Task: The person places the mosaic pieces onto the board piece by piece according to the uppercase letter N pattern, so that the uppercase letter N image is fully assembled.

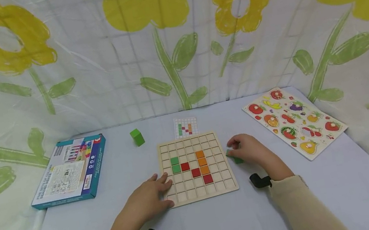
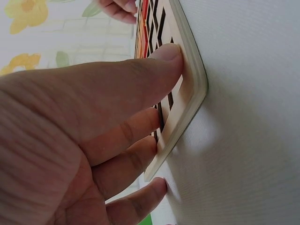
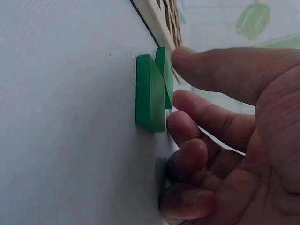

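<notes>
A square wooden grid board lies mid-table, with green, red and orange tiles in several cells. My left hand rests at its lower left edge, the thumb on the rim and other fingers spread along the side. Just right of the board, my right hand is at two green blocks, its fingers bent. In the right wrist view, the thumb and index tips are at the farther green block; whether they pinch it cannot be told. The nearer green block lies beside it.
Behind the board lies a small pattern card with coloured squares. A green block stands at the back left. The blue box is at the far left, and a fruit picture board lies at the right, before a flowered curtain.
</notes>
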The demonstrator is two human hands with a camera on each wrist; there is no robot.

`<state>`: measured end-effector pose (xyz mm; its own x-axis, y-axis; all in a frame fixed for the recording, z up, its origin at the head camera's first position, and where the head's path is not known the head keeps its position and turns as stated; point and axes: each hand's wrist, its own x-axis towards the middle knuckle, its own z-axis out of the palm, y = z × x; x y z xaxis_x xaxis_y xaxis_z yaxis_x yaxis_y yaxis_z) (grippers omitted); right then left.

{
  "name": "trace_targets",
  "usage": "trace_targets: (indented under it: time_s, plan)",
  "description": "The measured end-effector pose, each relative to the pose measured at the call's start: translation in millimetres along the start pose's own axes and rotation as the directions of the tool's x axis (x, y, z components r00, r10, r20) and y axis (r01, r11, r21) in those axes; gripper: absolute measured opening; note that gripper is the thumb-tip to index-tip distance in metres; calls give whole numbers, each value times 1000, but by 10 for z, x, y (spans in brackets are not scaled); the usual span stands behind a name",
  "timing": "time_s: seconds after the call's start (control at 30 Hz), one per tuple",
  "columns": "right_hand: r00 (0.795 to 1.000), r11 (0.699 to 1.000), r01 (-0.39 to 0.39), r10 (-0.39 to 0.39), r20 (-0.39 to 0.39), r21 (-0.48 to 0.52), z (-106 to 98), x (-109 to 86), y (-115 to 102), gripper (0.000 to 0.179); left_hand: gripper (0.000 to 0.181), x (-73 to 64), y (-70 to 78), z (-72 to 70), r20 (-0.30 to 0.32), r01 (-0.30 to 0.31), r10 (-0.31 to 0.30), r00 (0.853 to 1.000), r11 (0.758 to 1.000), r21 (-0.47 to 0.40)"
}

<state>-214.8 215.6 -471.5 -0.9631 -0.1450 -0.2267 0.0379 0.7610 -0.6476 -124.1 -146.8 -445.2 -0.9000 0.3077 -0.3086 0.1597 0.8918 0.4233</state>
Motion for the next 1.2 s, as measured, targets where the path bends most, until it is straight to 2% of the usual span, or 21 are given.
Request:
trace_targets:
  time_s: [0.17,0.43,0.73,0.9,1.03,1.2]
  plan:
    - [1000,1000,-14,14,25,5,-4,-7,76,25,68,0,10,-4,2,-2,2,1000,1000,6]
    - [999,1000,-28,28,28,-11,7,-23,73,21,68,8,12,3,-1,-2,2,1000,1000,5]
    - [1000,999,12,-13,14,41,7,-44,63,21,67,14,-6,19,-5,-3,3,1000,1000,0]
    - [998,993,50,-47,-30,103,1,-22,76,14,67,4,-1,10,-7,-9,9,1000,1000,-4]
    - [994,987,84,-74,-78,139,42,-12,-21,11,67,-3,1,2,-7,-11,11,1000,1000,-2]
    - [986,975,130,-109,-126,180,164,-13,-276,9,67,-6,-4,-3,-6,-2,2,1000,1000,-3]
